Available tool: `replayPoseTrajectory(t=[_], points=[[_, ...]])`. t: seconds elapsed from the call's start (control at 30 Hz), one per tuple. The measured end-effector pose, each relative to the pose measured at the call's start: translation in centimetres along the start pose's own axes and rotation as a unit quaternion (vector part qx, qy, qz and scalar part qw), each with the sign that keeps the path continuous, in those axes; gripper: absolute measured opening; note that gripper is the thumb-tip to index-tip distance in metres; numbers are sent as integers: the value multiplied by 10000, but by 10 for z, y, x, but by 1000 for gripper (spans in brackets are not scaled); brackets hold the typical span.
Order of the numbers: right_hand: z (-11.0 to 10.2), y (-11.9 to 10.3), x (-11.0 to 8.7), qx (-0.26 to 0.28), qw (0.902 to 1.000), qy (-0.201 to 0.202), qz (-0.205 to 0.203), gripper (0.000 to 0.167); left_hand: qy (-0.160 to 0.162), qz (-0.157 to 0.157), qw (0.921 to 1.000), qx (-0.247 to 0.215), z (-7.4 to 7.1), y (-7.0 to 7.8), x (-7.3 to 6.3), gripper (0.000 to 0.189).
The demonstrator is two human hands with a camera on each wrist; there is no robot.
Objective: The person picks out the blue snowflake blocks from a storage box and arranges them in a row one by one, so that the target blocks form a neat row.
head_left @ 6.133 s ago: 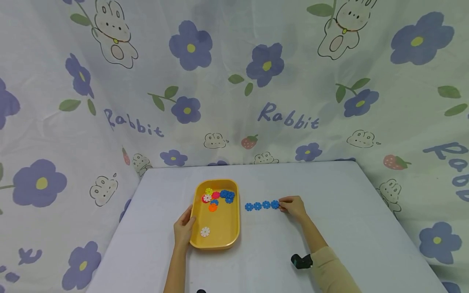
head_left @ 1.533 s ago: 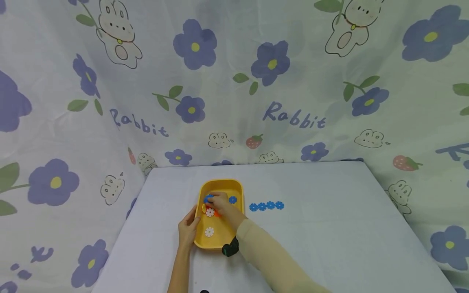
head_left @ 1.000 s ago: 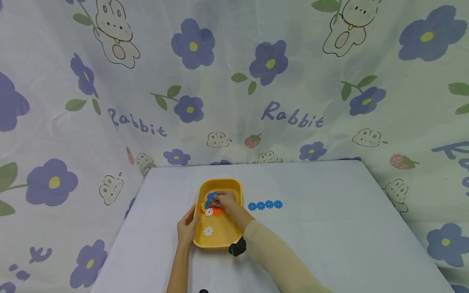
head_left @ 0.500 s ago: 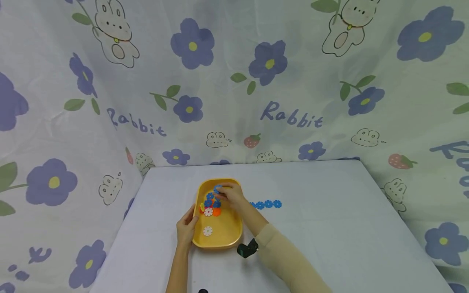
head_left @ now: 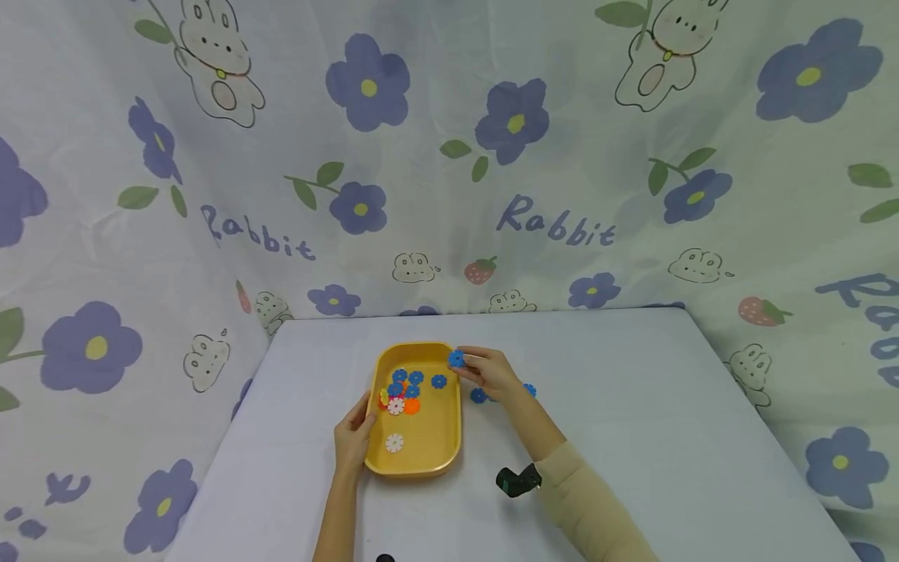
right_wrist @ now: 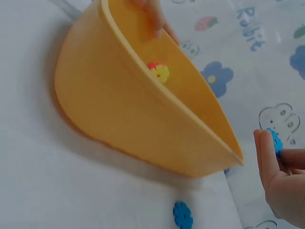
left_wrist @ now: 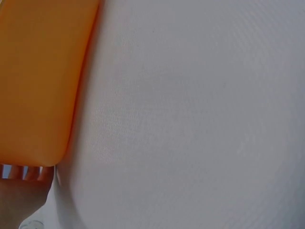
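Observation:
My left hand [head_left: 353,441] grips the left wall of a yellow plastic tray [head_left: 424,449], thumb over the rim. Between thumb and fingers, my right hand [head_left: 492,373] pinches a blue flower-shaped plastic disc [head_left: 456,358] at the tray's right rim; the right wrist view shows the same blue disc [right_wrist: 275,139] held on edge. Several blue discs [head_left: 438,382] lie in the tray with an orange disc [head_left: 412,406], white discs [head_left: 395,443], and yellow and red ones partly covered. Right of the tray, a row of blue discs [head_left: 478,396] lies on the table, its middle hidden by my right hand.
The white-covered table [head_left: 632,406] meets a printed cloth backdrop [head_left: 435,195] behind and at both sides. A black device [head_left: 518,481] sits at my right wrist. Part of another black item [head_left: 385,558] shows at the bottom edge.
My right hand went from the row's right end into the tray, where blue discs got spread about. It has since risen to the right rim with one blue disc. My left hand stayed on the tray.

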State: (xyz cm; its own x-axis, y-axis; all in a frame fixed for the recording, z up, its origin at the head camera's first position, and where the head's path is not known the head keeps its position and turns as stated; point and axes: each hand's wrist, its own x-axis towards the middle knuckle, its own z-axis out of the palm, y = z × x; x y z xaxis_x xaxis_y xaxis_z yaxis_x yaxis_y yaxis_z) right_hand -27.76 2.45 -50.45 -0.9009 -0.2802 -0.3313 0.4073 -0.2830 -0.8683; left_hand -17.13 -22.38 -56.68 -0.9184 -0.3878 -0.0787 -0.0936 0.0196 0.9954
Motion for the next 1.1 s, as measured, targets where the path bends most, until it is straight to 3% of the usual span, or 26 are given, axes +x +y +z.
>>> replayPoseTrajectory(t=[0.6, 1.1], points=[[-79, -9, -32, 5, 9983, 127, -568, 43, -39, -46, 9999, -88, 0, 2, -1, 45], [-135, -17, -54, -137, 9936, 753, -829, 38, -95, -128, 9998, -109, -1, 1, 0, 46]])
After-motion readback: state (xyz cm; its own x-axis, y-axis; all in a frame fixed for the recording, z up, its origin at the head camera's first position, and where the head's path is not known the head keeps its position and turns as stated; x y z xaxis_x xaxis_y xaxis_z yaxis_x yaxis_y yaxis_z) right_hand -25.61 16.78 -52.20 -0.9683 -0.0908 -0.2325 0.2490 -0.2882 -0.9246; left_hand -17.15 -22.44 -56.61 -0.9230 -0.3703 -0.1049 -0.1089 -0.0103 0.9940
